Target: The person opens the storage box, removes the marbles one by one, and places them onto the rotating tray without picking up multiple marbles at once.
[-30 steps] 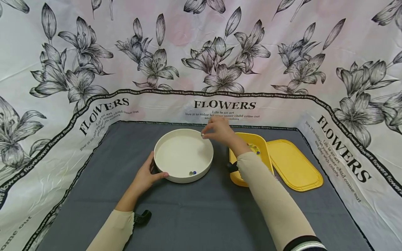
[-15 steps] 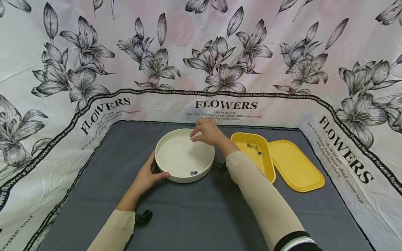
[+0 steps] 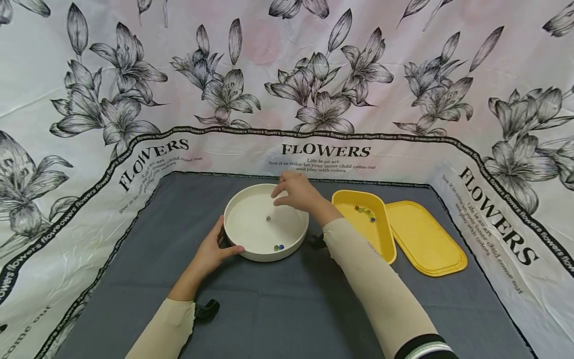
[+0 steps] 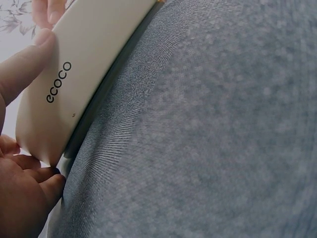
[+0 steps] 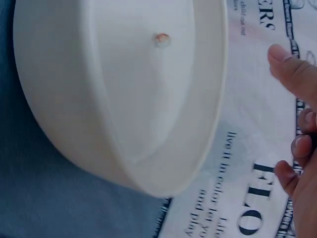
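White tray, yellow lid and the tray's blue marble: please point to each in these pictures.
White tray (image 3: pixel 247 219), head view: bare floor.
Yellow lid (image 3: pixel 427 238), head view: middle of its flat face.
Blue marble (image 3: pixel 281 247), head view: its visible middle.

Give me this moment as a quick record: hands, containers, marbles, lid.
left hand: holds the white bowl at its near-left side
right hand: over the bowl's far right part, thumb and finger apart, nothing seen between them
bowl contents: lone marble near the middle; pair of marbles at the near side, one blue
yellow box: right of the bowl, uncovered, several marbles inside, partly hidden by the right sleeve
yellow lid: off, right of the box
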`<control>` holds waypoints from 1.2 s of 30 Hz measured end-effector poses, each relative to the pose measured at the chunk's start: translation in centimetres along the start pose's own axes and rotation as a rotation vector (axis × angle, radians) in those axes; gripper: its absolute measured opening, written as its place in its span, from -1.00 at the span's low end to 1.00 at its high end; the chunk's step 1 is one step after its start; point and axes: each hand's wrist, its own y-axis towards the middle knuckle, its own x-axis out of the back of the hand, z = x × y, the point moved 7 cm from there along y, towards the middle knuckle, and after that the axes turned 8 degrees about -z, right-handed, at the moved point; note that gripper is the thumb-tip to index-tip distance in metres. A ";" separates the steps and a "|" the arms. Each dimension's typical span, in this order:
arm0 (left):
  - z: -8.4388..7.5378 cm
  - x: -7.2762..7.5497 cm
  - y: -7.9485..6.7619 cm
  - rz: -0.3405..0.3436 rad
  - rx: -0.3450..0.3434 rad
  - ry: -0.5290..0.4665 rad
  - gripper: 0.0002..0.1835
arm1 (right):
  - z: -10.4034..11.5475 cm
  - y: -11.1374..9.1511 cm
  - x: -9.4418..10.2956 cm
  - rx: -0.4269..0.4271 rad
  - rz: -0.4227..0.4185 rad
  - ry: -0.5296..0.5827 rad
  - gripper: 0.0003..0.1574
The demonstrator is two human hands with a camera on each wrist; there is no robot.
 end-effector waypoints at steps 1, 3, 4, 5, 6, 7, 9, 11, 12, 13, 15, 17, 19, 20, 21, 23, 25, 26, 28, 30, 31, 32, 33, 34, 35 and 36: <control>0.0 -0.1 0.0 -0.001 -0.005 -0.005 0.34 | 0.1 -0.2 0.3 0.002 0.000 -0.011 -0.74; -0.6 -0.1 -0.2 0.007 -0.003 -0.013 0.33 | 0.2 -0.7 1.0 0.000 0.007 -0.021 -0.73; -0.7 -0.1 -0.2 0.007 0.002 -0.012 0.32 | 0.2 -0.9 1.3 0.000 0.009 -0.028 -0.72; -0.6 -0.1 -0.3 0.004 0.002 -0.012 0.32 | 0.2 -1.1 1.6 -0.002 0.010 -0.031 -0.71; -0.6 0.0 -0.2 0.000 0.001 -0.010 0.33 | 0.2 -1.2 1.9 -0.004 0.011 -0.042 -0.70; -0.1 0.0 -0.1 -0.006 0.001 -0.007 0.33 | 0.1 -1.4 2.2 -0.002 0.007 -0.052 -0.70; 0.5 0.0 0.2 -0.012 0.004 0.000 0.34 | -0.2 -1.8 2.7 0.006 -0.007 -0.071 -0.69; 0.7 0.0 0.3 -0.017 -0.006 0.007 0.36 | -0.5 -2.3 3.3 0.013 -0.026 -0.077 -0.68; 0.8 0.0 0.3 -0.017 -0.007 0.008 0.36 | -0.8 -2.6 3.6 0.016 -0.039 -0.079 -0.69; 0.9 0.0 0.4 -0.018 -0.009 0.006 0.36 | -1.0 -2.9 3.8 0.020 -0.051 -0.078 -0.69; 0.9 -0.1 0.3 -0.015 -0.012 0.000 0.37 | -1.6 -3.5 4.3 0.024 -0.073 -0.077 -0.69; 0.9 -0.2 0.3 -0.013 -0.013 0.002 0.37 | -2.2 -4.2 4.6 0.027 -0.095 -0.082 -0.69; 0.9 -0.2 0.3 -0.014 -0.013 0.006 0.37 | -2.7 -4.8 5.0 0.029 -0.114 -0.085 -0.69; 0.8 -0.1 0.3 -0.015 -0.014 0.011 0.37 | -2.9 -5.2 5.3 0.027 -0.123 -0.081 -0.69; 0.8 -0.1 0.3 -0.016 -0.014 0.018 0.37 | -3.0 -5.5 5.5 0.026 -0.131 -0.078 -0.69; 0.8 0.0 0.3 -0.019 -0.014 0.023 0.36 | -3.2 -6.0 6.1 0.023 -0.147 -0.063 -0.67; 0.7 0.1 0.3 -0.018 -0.013 0.023 0.36 | -3.4 -6.6 6.7 0.019 -0.157 -0.057 -0.66; 0.7 0.1 0.3 -0.018 -0.012 0.023 0.36 | -3.5 -6.8 7.0 0.017 -0.163 -0.055 -0.65; 0.7 0.1 0.3 -0.015 -0.013 0.016 0.36 | -3.8 -7.4 7.5 0.012 -0.171 -0.056 -0.64; 0.7 0.0 0.2 -0.011 -0.012 0.013 0.36 | -4.2 -7.9 8.0 0.013 -0.177 -0.061 -0.65; 0.7 0.0 0.3 -0.010 -0.012 0.013 0.36 | -4.4 -8.2 8.2 0.011 -0.177 -0.062 -0.65; 0.7 0.0 0.3 -0.010 -0.011 0.013 0.36 | -4.7 -8.4 8.4 0.005 -0.175 -0.061 -0.65; 0.7 0.0 0.3 -0.008 -0.009 0.014 0.36 | -5.1 -8.7 8.6 -0.004 -0.171 -0.058 -0.65; 0.7 0.0 0.3 -0.008 -0.007 0.018 0.37 | -5.6 -8.9 8.7 -0.013 -0.166 -0.052 -0.66; 0.7 -0.1 0.3 -0.009 -0.007 0.016 0.37 | -6.1 -9.1 8.8 -0.026 -0.163 -0.051 -0.66; 0.7 -0.1 0.3 -0.010 -0.008 0.016 0.37 | -6.8 -9.4 9.0 -0.046 -0.159 -0.050 -0.67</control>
